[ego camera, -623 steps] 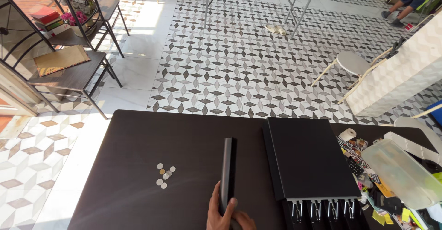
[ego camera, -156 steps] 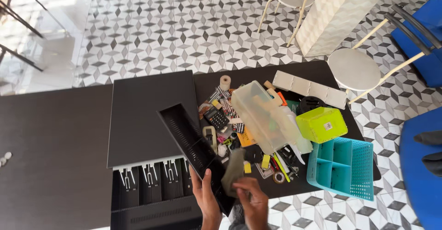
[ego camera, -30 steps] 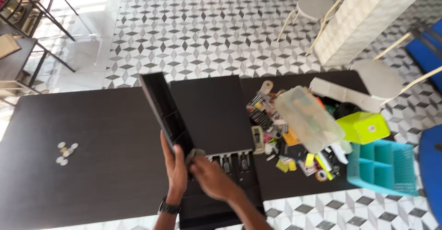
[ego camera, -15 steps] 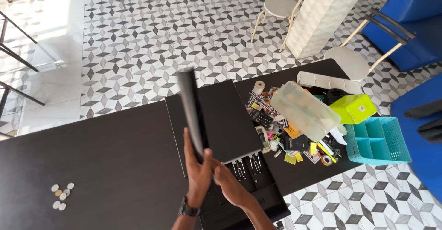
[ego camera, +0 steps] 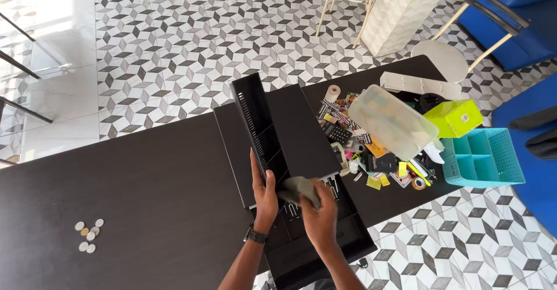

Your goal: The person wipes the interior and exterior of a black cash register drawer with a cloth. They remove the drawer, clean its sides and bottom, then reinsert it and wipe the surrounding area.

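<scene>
The left hand [ego camera: 264, 194] grips the black tray [ego camera: 261, 130], now tilted open-side up rather than edge-on. The right hand [ego camera: 318, 214] clutches a grey cloth [ego camera: 297, 188] against its near end.

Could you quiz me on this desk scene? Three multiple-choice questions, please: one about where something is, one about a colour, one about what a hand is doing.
1. Where do the coins lie?
A. On the table's left part
B. Inside the teal basket
C. On the floor

2. What colour is the small box beside the clear tub?
A. Red
B. Lime green
C. White

3. What is the left hand doing?
A. Resting flat on the table
B. Gripping the black tray
C. Picking up coins

Answers:
1. A: the coins sit in a small cluster on the dark table, far left of the hands.
2. B: the box is bright lime green, next to the teal basket.
3. B: its fingers wrap the tray's near end, tilted over the cash drawer, while the right hand holds a grey cloth against it.
</scene>
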